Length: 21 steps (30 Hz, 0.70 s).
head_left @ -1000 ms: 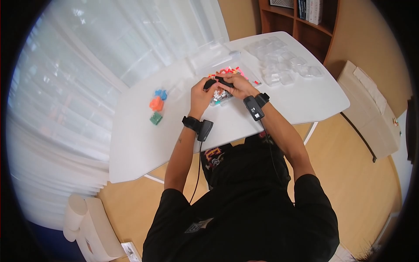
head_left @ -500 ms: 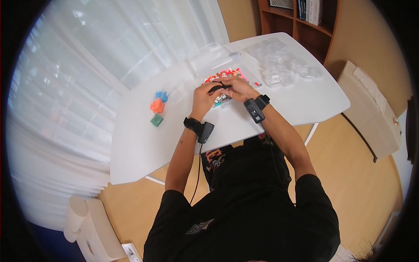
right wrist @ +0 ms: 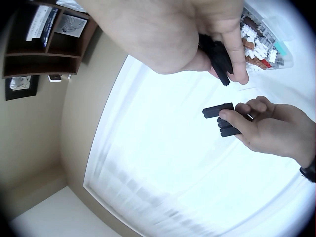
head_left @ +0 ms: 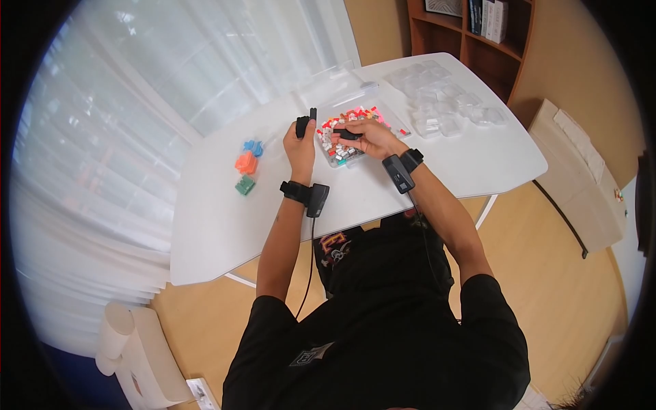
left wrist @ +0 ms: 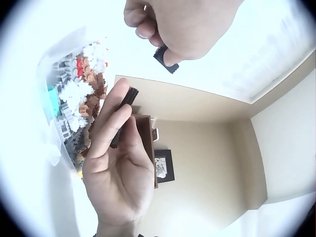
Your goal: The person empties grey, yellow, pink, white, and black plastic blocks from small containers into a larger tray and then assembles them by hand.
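Observation:
My left hand point(head_left: 298, 147) is upright left of the clear box, its thumb pressing dark ridged toy bricks point(right wrist: 228, 127) against the curled fingers. One longer black brick point(right wrist: 217, 110) sticks out beyond the others. Over the box's middle, my right hand point(head_left: 372, 137) grips a black ridged piece point(right wrist: 217, 57) between thumb and fingers, palm partly turned up. Both hands are apart. Beneath the right hand, the clear plastic box point(head_left: 391, 124) holds many small bricks point(left wrist: 76, 94) in white, grey, brown, red and pink.
Blue point(head_left: 253, 148), orange point(head_left: 245, 163) and green point(head_left: 244, 184) brick clusters lie at the left of the white table point(head_left: 219, 232). Several clear small containers point(head_left: 444, 102) spread across the back right. Sheer curtains point(head_left: 205, 68) hang behind the table.
The hands were together over the box at the black pieces. My left hand has drawn away to the left with black bricks, while my right hand stays over the box.

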Tool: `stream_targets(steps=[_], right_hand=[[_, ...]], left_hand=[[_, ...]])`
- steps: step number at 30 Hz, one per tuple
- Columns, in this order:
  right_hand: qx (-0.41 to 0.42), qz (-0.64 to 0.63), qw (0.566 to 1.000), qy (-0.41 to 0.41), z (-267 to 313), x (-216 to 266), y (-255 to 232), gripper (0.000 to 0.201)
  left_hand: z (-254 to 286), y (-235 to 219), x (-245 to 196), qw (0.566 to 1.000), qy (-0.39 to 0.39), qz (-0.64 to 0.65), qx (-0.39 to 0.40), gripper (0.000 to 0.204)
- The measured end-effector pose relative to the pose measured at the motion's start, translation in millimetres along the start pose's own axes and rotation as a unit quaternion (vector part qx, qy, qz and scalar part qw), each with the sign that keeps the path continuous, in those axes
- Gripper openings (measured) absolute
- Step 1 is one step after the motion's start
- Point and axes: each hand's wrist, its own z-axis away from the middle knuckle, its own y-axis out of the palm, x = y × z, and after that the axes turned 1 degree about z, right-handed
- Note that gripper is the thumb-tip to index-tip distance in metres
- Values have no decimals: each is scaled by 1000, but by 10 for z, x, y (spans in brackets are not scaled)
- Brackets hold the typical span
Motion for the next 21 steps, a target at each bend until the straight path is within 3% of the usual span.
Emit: stream_targets(steps=[10,12,14,21], right_hand=[[-36,-17,999,10,12,19,63,37],[-35,-39,999,-7,-10,0,42,30],[-24,-28,999,-8,-17,-6,21,29],[14,78,997,-17,0,-12,8,23]], left_hand=[[-1,9,74,1000,1,-5,17,22],[9,9,10,1000,1,-5,22,23],[28,-6,-68,990,-96,70,72,25],[24,-40,-149,980,-148,78,111,27]])
